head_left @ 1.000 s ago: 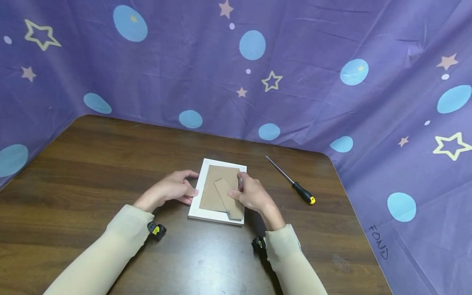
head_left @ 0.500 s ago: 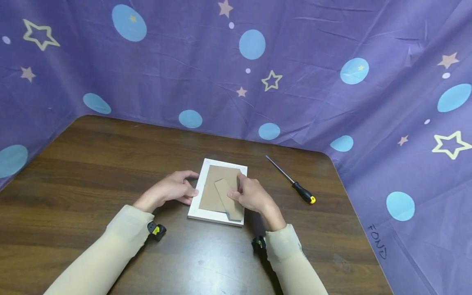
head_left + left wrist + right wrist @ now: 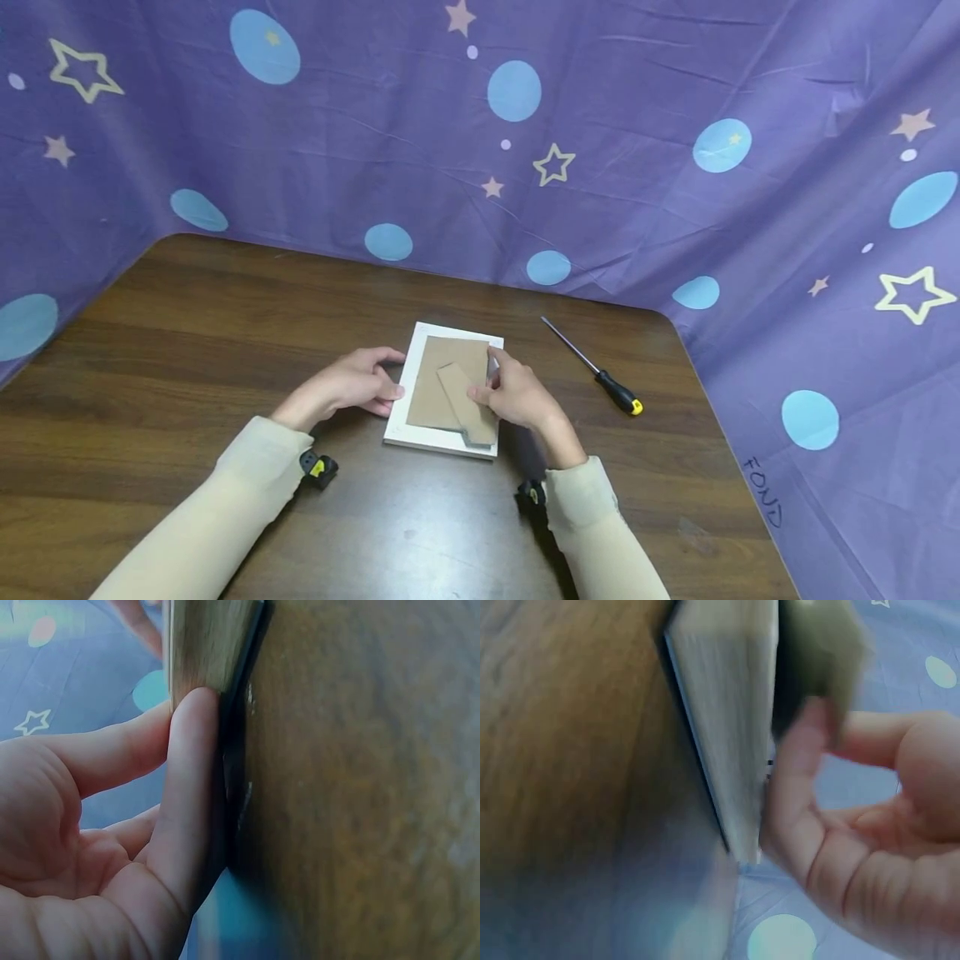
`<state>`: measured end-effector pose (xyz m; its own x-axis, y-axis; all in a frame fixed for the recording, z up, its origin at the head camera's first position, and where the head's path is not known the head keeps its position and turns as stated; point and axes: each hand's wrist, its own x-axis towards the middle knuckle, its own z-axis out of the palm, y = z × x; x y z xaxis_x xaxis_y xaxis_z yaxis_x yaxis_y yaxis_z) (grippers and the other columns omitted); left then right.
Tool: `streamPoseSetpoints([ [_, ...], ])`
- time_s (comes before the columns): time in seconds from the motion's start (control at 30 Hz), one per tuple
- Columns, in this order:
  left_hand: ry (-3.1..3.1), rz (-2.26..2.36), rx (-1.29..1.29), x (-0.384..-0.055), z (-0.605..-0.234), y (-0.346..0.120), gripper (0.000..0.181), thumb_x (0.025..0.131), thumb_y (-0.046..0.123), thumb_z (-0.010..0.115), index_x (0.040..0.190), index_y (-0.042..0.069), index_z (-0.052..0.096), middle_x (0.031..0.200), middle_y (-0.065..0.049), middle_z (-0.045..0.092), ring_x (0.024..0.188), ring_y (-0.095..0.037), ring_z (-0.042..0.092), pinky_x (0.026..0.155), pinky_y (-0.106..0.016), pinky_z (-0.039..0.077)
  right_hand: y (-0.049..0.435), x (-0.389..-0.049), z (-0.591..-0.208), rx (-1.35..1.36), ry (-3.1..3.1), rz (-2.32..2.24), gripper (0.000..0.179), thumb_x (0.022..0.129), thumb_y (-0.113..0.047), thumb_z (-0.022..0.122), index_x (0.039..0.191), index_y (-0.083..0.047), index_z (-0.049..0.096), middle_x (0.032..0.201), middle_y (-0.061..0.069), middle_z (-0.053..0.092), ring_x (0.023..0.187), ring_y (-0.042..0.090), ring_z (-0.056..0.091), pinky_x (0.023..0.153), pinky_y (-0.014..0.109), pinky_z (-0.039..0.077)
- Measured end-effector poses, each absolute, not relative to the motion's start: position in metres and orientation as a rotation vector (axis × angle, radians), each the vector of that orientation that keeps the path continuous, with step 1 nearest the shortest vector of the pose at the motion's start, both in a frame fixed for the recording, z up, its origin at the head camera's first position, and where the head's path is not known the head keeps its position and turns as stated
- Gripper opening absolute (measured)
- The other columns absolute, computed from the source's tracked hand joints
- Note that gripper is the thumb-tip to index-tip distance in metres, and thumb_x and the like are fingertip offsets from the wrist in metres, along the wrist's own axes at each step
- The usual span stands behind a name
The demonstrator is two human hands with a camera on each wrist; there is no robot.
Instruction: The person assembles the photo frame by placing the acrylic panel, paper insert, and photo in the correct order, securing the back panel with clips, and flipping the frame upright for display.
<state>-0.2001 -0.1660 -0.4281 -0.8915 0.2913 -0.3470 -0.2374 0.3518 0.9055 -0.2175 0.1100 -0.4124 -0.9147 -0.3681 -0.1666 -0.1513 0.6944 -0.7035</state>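
A white picture frame (image 3: 396, 429) lies face down with its brown backing board (image 3: 431, 392) showing. On the board sits a slanted stand leg (image 3: 459, 400), its lower end over the frame's near bar. My left hand (image 3: 347, 385) grips the frame's left edge, thumb on the near part of the edge; the left wrist view shows that edge (image 3: 214, 645) between thumb and fingers. With my right hand (image 3: 517, 390) I pinch the stand leg from the right, index finger reaching along the board's right edge. In the right wrist view the stand leg (image 3: 821, 652) stands off from the frame (image 3: 727, 712).
A screwdriver (image 3: 592, 367) with a black and yellow handle lies right of the frame on the brown wooden table (image 3: 262, 308). Purple cloth (image 3: 420, 100) with stars and dots hangs behind and along both sides. Each wrist carries a small black camera.
My right hand has shifted slightly to the right, thumb and index finger with it. The left hand, the frame and the screwdriver have stayed in place.
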Motion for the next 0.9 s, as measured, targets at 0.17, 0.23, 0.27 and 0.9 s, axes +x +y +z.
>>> streamPoseSetpoints([
  [0.17, 2.160, 1.556, 0.033, -0.2004, -0.4286, -0.1657, 0.074, 0.095, -0.002, 0.072, 0.159, -0.007, 0.036, 0.100, -0.021, 0.068, 0.077, -0.021, 0.070, 0.076, -0.033, 0.068, 0.1084, -0.2193, -0.4149, -0.369, 2.600, -1.051, 0.081, 0.102, -0.024, 0.071, 0.166, -0.001, 0.028, 0.080, 0.004, 0.060, 0.058, 0.014, 0.059, 0.052, 0.026, 0.050],
  [0.23, 2.161, 1.548, 0.028, -0.2006, -0.4288, -0.1664, 0.074, 0.096, -0.001, 0.072, 0.159, -0.006, 0.035, 0.101, -0.021, 0.068, 0.078, -0.021, 0.071, 0.077, -0.034, 0.068, 0.1078, -0.2197, -0.4149, -0.382, 2.617, -1.010, 0.081, 0.102, -0.024, 0.071, 0.166, 0.001, 0.027, 0.082, 0.005, 0.062, 0.059, 0.014, 0.061, 0.055, 0.027, 0.053],
  [0.27, 2.162, 1.545, 0.030, -0.2007, -0.4289, -0.1669, 0.074, 0.096, -0.001, 0.072, 0.159, -0.006, 0.035, 0.101, -0.021, 0.067, 0.079, -0.021, 0.071, 0.078, -0.034, 0.068, 0.1077, -0.2199, -0.4148, -0.386, 2.623, -0.998, 0.081, 0.102, -0.024, 0.071, 0.166, 0.001, 0.027, 0.083, 0.006, 0.063, 0.060, 0.015, 0.061, 0.056, 0.027, 0.053],
  [0.9, 2.152, 1.525, 0.065, -0.2020, -0.4275, -0.1702, 0.074, 0.096, -0.001, 0.072, 0.160, -0.006, 0.034, 0.105, -0.022, 0.066, 0.083, -0.023, 0.072, 0.080, -0.035, 0.068, 0.1091, -0.2192, -0.4148, -0.360, 2.610, -1.049, 0.077, 0.102, -0.023, 0.071, 0.166, -0.003, 0.032, 0.083, 0.007, 0.064, 0.063, 0.016, 0.064, 0.057, 0.030, 0.059],
])
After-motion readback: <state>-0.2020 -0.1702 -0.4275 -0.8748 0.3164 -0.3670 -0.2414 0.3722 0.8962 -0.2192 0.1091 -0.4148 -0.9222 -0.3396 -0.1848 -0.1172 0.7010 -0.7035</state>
